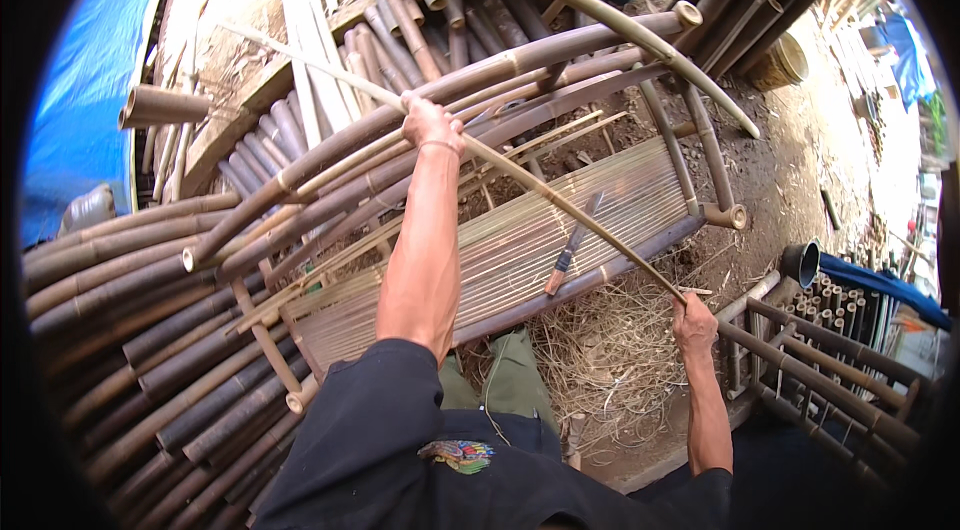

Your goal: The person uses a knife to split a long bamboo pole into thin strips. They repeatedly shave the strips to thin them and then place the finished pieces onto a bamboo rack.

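A long, thin bamboo strip (560, 198) runs slantwise across the view, from the upper left down to the right. My left hand (432, 125) is closed around its upper part, over the top rails of a bamboo bench (470, 80). Lower down, my right hand (694, 323) grips the strip near its lower right end, beyond the bench's front edge. Under the strip lies the slatted bamboo seat (430, 280). A knife (572, 248) with a wooden handle rests on the slats, blade pointing away from me.
Bamboo poles (170, 370) are stacked at the left, with more cut lengths behind the bench. A curved bamboo pole (650, 40) leans across its far right corner. Shavings (610, 360) cover the ground in front. Another bamboo frame (830, 360) stands at the right, near a dark bucket (800, 263).
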`<state>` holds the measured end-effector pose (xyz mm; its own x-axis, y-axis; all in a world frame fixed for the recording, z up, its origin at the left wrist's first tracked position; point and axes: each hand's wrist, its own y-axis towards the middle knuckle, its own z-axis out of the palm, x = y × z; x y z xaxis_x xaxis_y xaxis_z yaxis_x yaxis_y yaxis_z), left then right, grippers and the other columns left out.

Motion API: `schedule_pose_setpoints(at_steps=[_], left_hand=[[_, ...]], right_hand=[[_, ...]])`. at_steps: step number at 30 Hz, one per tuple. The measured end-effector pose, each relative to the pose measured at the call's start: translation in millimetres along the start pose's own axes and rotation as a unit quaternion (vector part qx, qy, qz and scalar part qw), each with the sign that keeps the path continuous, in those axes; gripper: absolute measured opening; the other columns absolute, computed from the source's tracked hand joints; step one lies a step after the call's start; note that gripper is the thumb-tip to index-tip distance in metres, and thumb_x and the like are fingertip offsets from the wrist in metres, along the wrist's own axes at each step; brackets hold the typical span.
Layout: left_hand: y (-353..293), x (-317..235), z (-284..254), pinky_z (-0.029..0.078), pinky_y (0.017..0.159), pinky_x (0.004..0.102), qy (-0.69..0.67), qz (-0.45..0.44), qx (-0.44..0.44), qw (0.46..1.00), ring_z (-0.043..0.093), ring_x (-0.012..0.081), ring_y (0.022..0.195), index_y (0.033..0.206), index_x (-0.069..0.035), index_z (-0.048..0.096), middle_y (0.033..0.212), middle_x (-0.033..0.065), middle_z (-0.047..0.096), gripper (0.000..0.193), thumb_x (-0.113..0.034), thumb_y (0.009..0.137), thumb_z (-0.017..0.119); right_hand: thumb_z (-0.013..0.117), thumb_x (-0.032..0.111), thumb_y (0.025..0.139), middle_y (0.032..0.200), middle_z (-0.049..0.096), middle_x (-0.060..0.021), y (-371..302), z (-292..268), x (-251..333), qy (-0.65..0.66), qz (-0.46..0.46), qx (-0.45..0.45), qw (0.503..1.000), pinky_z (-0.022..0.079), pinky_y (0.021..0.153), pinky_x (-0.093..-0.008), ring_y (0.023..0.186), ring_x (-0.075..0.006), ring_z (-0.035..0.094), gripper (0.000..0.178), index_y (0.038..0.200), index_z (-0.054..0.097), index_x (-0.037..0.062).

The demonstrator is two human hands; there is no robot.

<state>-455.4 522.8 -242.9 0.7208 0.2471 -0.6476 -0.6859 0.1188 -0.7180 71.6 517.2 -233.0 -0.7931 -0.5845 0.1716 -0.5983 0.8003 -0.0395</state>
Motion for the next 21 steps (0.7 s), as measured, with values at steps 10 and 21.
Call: schedule_pose_setpoints(at_steps=[10,21], left_hand=[[-74,63,-14,0.019,0.035,0.0246,-0.003,0.018,0.050,0.999,0.024,0.0075,0.040,0.070,-0.016,0.035,0.055,-0.0055,0.027,0.050,-0.057,0.098,0.039],[-83,55,-51,0.021,0.034,0.0244,-0.049,0.083,0.080,0.992,0.023,0.0078,0.040,0.069,-0.016,0.037,0.053,-0.0048,0.027,0.053,-0.060,0.098,0.037]], right_hand=[[0.074,0.047,0.077,0.127,0.049,-0.0163,93,-38,148,0.020,-0.155,-0.029,0.987,0.050,0.081,-0.0370,0.097,-0.0230,0.057,0.080,0.139,0.045,0.0058],[0.064,0.008,0.080,0.071,0.058,-0.0051,77,-12,232,0.523,-0.373,0.091,0.761,0.051,0.056,-0.0339,0.064,-0.0209,0.062,0.015,0.095,0.060,0.0075]])
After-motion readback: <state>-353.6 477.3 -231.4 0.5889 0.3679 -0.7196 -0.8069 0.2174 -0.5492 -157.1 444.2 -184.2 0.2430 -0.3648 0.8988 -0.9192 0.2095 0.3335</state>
